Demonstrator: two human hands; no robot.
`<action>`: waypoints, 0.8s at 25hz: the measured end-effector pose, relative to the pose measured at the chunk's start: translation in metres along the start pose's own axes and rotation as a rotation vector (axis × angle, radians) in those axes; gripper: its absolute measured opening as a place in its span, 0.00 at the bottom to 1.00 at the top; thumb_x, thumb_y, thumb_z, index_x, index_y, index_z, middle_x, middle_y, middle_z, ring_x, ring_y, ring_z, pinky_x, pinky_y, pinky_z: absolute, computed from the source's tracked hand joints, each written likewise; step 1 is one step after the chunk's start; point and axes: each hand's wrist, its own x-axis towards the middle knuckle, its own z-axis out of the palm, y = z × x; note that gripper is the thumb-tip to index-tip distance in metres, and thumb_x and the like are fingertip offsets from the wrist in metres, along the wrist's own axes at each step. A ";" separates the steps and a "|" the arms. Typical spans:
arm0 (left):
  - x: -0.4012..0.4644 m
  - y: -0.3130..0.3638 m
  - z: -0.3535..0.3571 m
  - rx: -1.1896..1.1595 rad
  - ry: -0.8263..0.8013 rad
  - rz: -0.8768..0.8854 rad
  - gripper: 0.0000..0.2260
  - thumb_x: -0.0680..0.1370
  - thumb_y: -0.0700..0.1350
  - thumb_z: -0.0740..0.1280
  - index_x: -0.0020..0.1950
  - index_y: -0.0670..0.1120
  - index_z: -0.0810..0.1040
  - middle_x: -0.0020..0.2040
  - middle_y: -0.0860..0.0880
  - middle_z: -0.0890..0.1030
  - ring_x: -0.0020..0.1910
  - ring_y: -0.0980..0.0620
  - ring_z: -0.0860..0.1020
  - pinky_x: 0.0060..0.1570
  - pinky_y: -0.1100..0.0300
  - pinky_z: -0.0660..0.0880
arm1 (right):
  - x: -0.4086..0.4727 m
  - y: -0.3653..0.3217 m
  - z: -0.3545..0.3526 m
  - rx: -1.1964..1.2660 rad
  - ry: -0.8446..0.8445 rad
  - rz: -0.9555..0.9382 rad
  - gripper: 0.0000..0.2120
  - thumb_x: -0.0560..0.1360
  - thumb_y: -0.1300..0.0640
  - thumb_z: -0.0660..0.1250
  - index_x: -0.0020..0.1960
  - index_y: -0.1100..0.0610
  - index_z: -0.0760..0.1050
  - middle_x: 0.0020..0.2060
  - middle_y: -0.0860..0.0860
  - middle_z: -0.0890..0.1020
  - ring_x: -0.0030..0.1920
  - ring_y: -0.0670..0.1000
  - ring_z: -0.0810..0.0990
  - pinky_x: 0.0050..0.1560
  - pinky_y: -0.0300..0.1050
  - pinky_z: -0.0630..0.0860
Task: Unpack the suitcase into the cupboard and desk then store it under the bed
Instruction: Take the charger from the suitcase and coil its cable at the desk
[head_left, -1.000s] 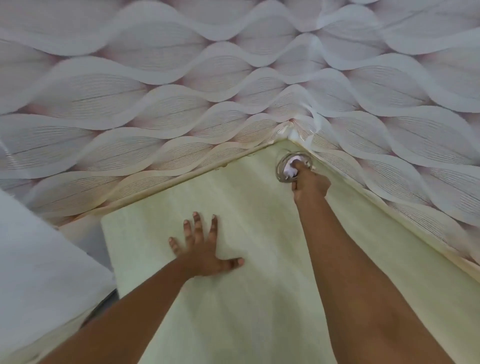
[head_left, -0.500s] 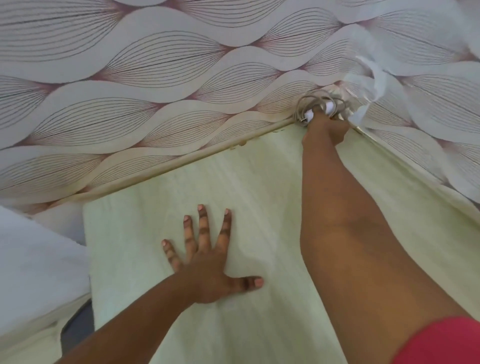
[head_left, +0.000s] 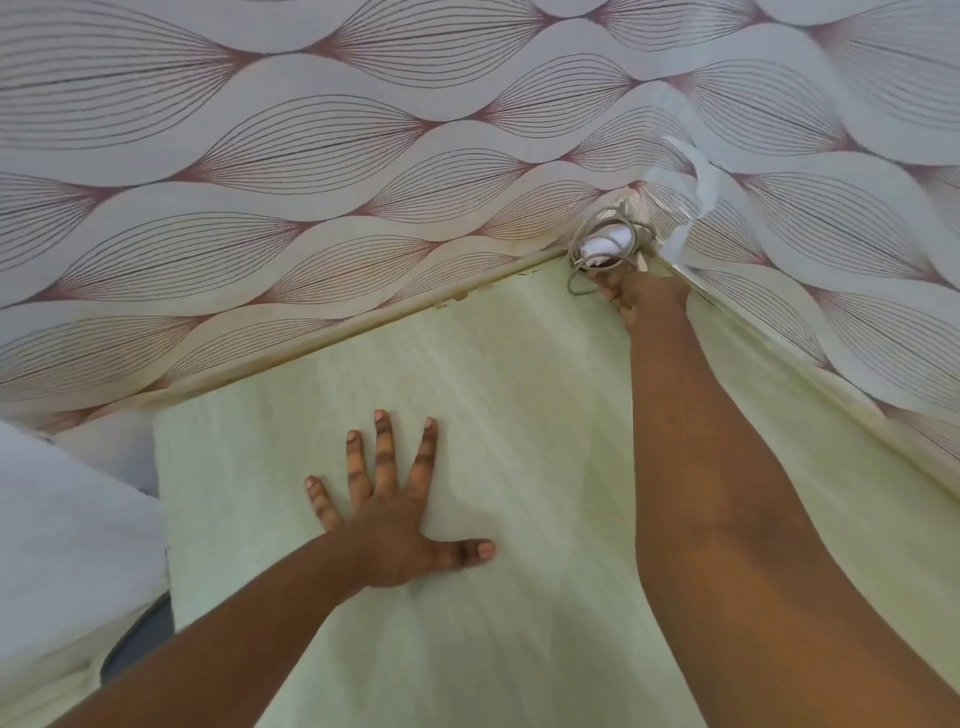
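Fingers (head_left: 615, 299) of your right hand (head_left: 641, 296) close on a coiled cable and white plug (head_left: 608, 244) at the counter's (head_left: 519, 415) far corner; left hand (head_left: 395, 540) lies spread flat. Light, floppy; grip the plug.

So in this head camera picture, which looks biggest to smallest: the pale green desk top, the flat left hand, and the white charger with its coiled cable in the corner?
1. Desk top, by far the largest.
2. Left hand, spread flat on it.
3. Charger with its coiled cable, at the right hand; it lies farther from the camera, so its true size against the hand is unsure.
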 end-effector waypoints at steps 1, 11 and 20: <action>-0.001 0.000 0.000 -0.003 -0.004 0.002 0.56 0.59 0.76 0.61 0.65 0.63 0.20 0.65 0.49 0.16 0.68 0.43 0.21 0.65 0.32 0.32 | 0.003 0.003 -0.004 -0.013 -0.005 0.000 0.24 0.69 0.68 0.71 0.64 0.65 0.72 0.57 0.59 0.80 0.58 0.55 0.80 0.60 0.49 0.76; -0.001 -0.001 -0.001 -0.026 0.004 0.012 0.56 0.58 0.76 0.62 0.63 0.64 0.19 0.66 0.49 0.16 0.68 0.43 0.22 0.65 0.31 0.33 | 0.007 0.019 -0.019 0.042 0.035 0.080 0.15 0.62 0.74 0.73 0.45 0.64 0.74 0.44 0.62 0.83 0.47 0.60 0.83 0.54 0.55 0.79; -0.004 -0.001 0.000 -0.050 0.037 0.017 0.56 0.58 0.76 0.63 0.69 0.63 0.24 0.68 0.49 0.19 0.70 0.43 0.24 0.66 0.32 0.34 | -0.091 0.039 -0.036 0.397 -0.035 0.092 0.06 0.72 0.69 0.69 0.40 0.63 0.73 0.34 0.56 0.76 0.31 0.49 0.74 0.31 0.37 0.76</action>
